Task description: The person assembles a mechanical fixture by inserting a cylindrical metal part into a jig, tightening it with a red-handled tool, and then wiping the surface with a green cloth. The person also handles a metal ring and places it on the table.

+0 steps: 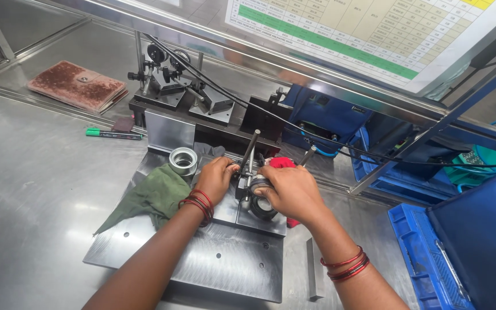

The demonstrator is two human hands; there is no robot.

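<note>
Both hands meet at the small gauge fixture: the right hand is closed around a dark metal ring seated against the upright post, while the left hand pinches narrowly at the fixture's left side. This looks like seating the ring for a check, which calls for steady, square pressure. Fingers hide the contact point; beside them lie a green cloth and a silver ring on the steel surface

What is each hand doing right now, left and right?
Left hand: fingers curled shut on the gauge fixture beside the upright post.
Right hand: fingers closed around a dark metal ring on the fixture plate.
</note>
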